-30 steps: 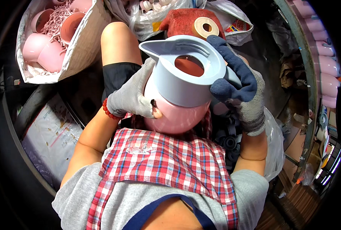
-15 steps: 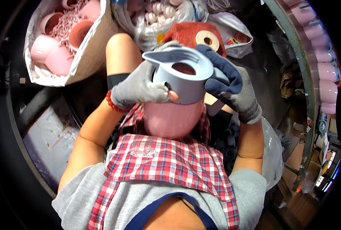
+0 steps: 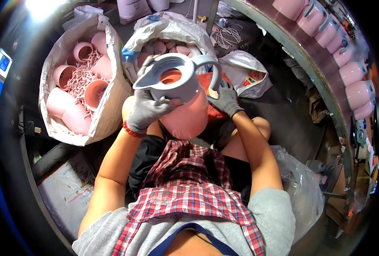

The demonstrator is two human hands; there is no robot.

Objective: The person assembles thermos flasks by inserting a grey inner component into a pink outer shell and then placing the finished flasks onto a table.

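My left hand [image 3: 149,112], in a grey glove, is closed round the blue-grey collar of a pink jug [image 3: 185,115]. The jug is tilted over my lap, its spout to the left and its loop handle to the right. Through the round opening in its top, the orange-red inside shows. Beyond the handle, my right hand [image 3: 227,101] reaches down to a red cloth-like bundle [image 3: 215,112]. Its thumb and fingers close on a cream ring [image 3: 213,92], of which only an edge shows; the handle hides part of this grip.
At the left stands a white sack [image 3: 112,115] with pink jug bodies and shredded filler. Another sack [image 3: 176,25] holds pink parts behind the jug. A white bag [image 3: 257,87] lies right of it. Pink jugs [image 3: 355,94] line a metal-edged shelf at the right.
My right hand has left the jug's handle and gone down to the red bundle. My left hand keeps hold of the jug, which has turned and moved left. The view has shifted.
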